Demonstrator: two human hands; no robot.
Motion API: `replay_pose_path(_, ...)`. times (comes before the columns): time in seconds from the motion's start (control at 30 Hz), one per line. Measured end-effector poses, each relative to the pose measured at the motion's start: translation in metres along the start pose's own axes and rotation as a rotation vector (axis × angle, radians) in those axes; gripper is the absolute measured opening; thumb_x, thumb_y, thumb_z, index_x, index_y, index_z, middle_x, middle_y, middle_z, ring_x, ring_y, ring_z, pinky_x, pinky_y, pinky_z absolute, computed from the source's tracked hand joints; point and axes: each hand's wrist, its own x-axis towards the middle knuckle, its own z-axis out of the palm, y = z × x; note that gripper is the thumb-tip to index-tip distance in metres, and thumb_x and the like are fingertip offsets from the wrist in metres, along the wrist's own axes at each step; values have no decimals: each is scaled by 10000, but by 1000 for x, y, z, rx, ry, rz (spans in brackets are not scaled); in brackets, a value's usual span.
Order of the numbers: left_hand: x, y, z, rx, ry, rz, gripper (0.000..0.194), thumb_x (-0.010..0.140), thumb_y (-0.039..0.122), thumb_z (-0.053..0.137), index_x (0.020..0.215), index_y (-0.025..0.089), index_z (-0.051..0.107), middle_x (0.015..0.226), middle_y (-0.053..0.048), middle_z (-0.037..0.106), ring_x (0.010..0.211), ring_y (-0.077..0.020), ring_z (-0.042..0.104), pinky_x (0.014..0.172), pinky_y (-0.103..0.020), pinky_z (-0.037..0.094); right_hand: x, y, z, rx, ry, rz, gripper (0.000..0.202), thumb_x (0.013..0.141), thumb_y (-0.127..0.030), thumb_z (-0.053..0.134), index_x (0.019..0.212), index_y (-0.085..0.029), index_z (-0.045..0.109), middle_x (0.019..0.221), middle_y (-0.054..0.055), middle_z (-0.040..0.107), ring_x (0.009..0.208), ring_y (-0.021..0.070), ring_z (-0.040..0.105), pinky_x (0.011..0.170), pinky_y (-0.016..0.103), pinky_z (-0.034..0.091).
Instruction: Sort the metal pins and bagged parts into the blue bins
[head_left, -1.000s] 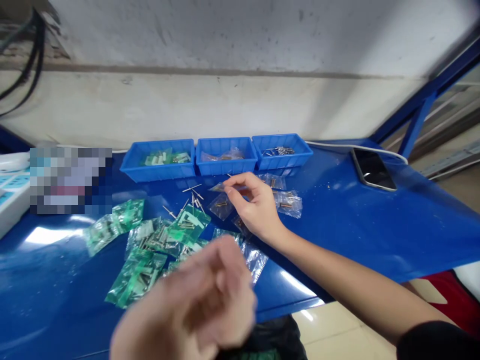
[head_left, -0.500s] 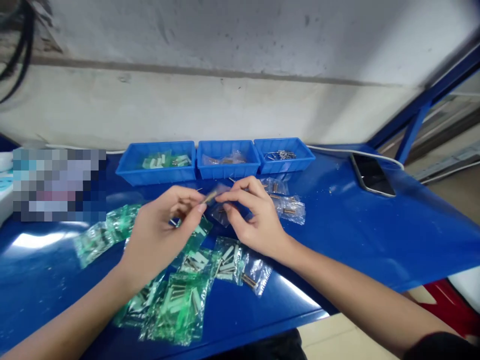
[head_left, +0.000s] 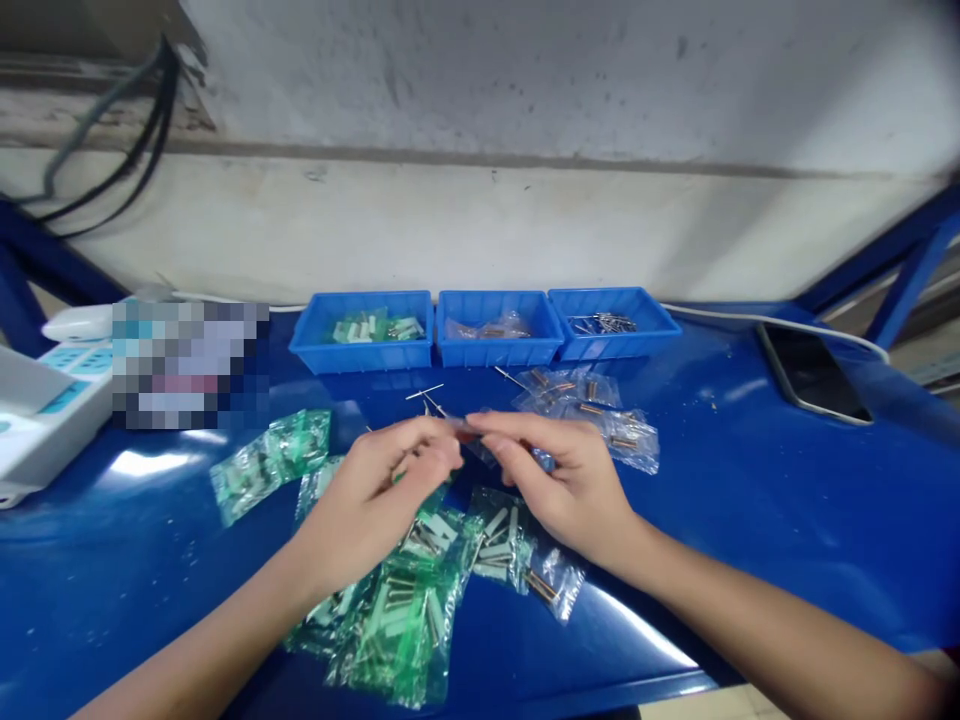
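Note:
My left hand (head_left: 371,495) and my right hand (head_left: 577,480) meet over the middle of the blue table, thumbs and fingertips pinched together. Between them is a small clear plastic bag (head_left: 466,430), mostly hidden by the fingers; its contents cannot be made out now. Below and left of the hands lie several green-tinted bags (head_left: 397,630) with pale plugs and screws. A clear bag with brass-coloured pieces (head_left: 551,582) rests under my right wrist. More clear bags (head_left: 626,440) lie beyond my right hand. Loose thin metal pins (head_left: 425,391) are on the table past the fingertips.
Along the wall stand three blue bins: the left bin (head_left: 360,358) holds green bags, the middle bin (head_left: 499,352) clear bags, the right bin (head_left: 619,347) loose metal pins. A phone (head_left: 814,375) lies at the right. A white device (head_left: 52,440) stands at the left, beside a blurred-out patch.
The view has turned left, so everything appears shifted right. Both hands have drawn closer together, and the bag, seen earlier with a brass-coloured piece in it, is now mostly covered by the fingers.

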Motion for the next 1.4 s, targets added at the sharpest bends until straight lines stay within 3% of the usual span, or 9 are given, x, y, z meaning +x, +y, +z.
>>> replay_pose_path(0.13, 2, 0, -3, -210, 0, -98, 309, 935, 374, 420, 780, 189, 614, 679, -9, 588, 627, -127, 575, 567, -231, 502, -2, 4, 0, -64, -87, -166, 358, 818, -34, 429, 1045, -173, 669, 821, 38, 653, 709, 116, 588, 643, 259, 484)
replay_pose_path(0.3, 2, 1, -4, 65, 213, 25, 113, 863, 262, 569, 905, 230, 668, 808, 6, 679, 721, -141, 635, 633, -235, 532, 2, 0, -3, -25, -71, -17, 257, 771, -68, 482, 920, -166, 668, 1036, 81, 562, 954, 167, 560, 810, 326, 467)
replay_pose_path(0.53, -2, -7, 0, 433, 249, 400, 320, 881, 78, 459, 1035, 263, 669, 1151, -38, 555, 940, -142, 601, 750, -247, 517, 6, -2, 4, 221, -122, 293, 227, 862, -335, 505, 754, -169, 616, 644, -14, 513, 581, 104, 466, 549, 254, 398)
replay_pose_path(0.67, -2, -2, -1, 296, 274, 182, 206, 891, 192, 499, 1027, 262, 638, 1060, -41, 545, 859, -149, 586, 660, -243, 513, 4, 1, 5, 111, 7, 250, 149, 851, -265, 533, 851, -175, 651, 701, 4, 618, 586, 106, 517, 533, 244, 412)
replay_pose_path(0.8, -1, 1, -5, -116, 22, -126, 264, 939, 379, 411, 928, 229, 628, 771, -25, 582, 676, -142, 559, 599, -252, 501, 2, 3, -2, -57, 105, -22, 166, 847, -155, 544, 943, -214, 666, 752, 4, 652, 644, 113, 571, 589, 256, 458)
replay_pose_path(0.9, 0, 0, -4, -411, -114, -173, 418, 963, 423, 295, 821, 198, 618, 729, -48, 571, 646, -146, 533, 586, -272, 498, 0, 3, -4, -84, 59, -212, 295, 832, -57, 505, 1020, -232, 651, 800, 20, 636, 700, 119, 589, 599, 260, 481)
replay_pose_path(1.0, 1, -2, -3, -408, -90, -156, 284, 932, 379, 420, 812, 207, 612, 690, -32, 550, 611, -138, 516, 541, -257, 481, -2, 4, -3, -101, -12, -288, 385, 826, -15, 439, 1069, -246, 629, 930, 54, 610, 818, 140, 593, 643, 287, 507)
replay_pose_path(1.23, 2, -3, -2, 273, 240, 145, 128, 866, 206, 529, 956, 219, 619, 809, -15, 616, 664, -138, 578, 581, -256, 491, -1, 3, -4, -92, -104, -21, 215, 853, -180, 517, 1010, -221, 660, 1113, 102, 484, 1105, 209, 472, 877, 392, 454)
replay_pose_path(1.4, -1, -11, 0, 512, 237, 514, 319, 863, 28, 473, 1087, 215, 602, 944, -46, 580, 841, -149, 573, 687, -252, 498, 2, 0, -3, 104, -72, 185, 265, 890, -339, 488, 756, -185, 657, 799, 33, 547, 784, 146, 544, 726, 319, 455)
